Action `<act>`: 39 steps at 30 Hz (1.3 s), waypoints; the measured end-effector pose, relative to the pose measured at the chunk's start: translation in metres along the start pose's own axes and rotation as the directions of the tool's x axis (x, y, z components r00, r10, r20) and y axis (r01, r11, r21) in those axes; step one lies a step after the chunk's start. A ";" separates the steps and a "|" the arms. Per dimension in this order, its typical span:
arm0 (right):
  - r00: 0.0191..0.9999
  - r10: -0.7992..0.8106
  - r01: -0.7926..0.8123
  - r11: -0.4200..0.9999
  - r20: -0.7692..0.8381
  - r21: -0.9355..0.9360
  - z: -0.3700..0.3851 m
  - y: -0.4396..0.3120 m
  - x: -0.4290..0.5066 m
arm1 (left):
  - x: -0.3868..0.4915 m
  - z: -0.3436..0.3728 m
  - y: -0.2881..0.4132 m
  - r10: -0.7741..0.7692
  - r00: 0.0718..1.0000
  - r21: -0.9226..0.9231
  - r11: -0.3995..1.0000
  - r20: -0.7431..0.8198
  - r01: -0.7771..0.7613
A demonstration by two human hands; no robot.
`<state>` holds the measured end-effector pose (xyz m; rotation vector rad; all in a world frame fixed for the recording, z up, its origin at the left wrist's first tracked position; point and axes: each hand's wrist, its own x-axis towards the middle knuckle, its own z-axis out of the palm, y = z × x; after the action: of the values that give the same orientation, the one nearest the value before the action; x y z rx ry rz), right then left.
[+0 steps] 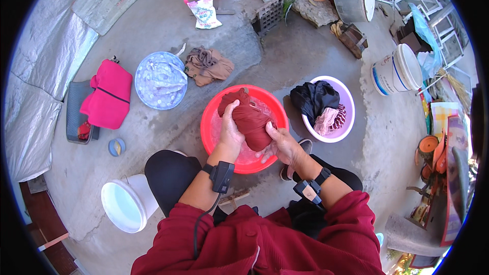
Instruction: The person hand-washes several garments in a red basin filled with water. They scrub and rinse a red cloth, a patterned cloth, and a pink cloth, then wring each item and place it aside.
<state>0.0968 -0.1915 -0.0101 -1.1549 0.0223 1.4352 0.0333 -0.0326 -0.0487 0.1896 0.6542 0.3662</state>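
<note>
Between my two hands is a bunched dark red cloth (253, 124), held over a red plastic basin (206, 122) with sudsy water in it. My left hand (231, 128) grips the cloth from its left side, thumb on top. On the other side my right hand (280, 143) holds the cloth's lower right part, its thumb on top and some fingers spread below. The cloth's far end lies by the basin's back left wall. A lilac basin (349, 122) to the right holds a black garment (315, 99), a pink cloth (326, 120) and a striped cloth (338, 116).
Left of the red basin are a brown cloth (214, 65), a blue dotted cloth-covered round container (161, 80) and a pink garment (109, 95) on a grey crate (78, 110). A white bucket of water (124, 204) stands near my left knee. Another white bucket (395, 70) is at right.
</note>
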 end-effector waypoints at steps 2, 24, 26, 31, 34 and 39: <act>0.963 -0.269 0.257 0.942 -0.028 -0.216 0.007 -0.004 -0.013 | 0.002 -0.002 0.000 -0.025 0.998 -0.011 1.000 -0.051 0.024; 0.994 -0.096 0.104 0.959 0.044 -0.265 0.023 -0.028 0.007 | 0.004 0.013 0.038 -0.013 0.989 0.192 0.981 0.148 -0.016; 0.991 0.000 0.011 0.996 0.135 -0.085 0.023 -0.032 0.004 | 0.001 0.019 0.038 -0.061 0.981 0.179 0.984 0.184 0.027; 0.995 -0.061 0.078 0.970 0.080 -0.231 0.023 -0.030 -0.009 | -0.017 0.040 0.026 -0.101 0.926 0.217 0.976 0.363 0.022; 0.990 -0.098 0.123 0.951 0.102 -0.283 0.020 -0.025 -0.014 | -0.026 0.046 0.017 -0.145 0.866 0.205 0.977 0.479 0.050; 0.909 -0.082 0.170 0.968 0.409 -0.183 0.010 -0.008 -0.013 | -0.029 0.043 0.020 -0.299 0.836 0.202 0.952 0.460 0.229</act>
<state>0.0937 -0.1928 0.0083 -0.9934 -0.4983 1.5586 0.0335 -0.0280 0.0066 0.3083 0.1964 -0.0049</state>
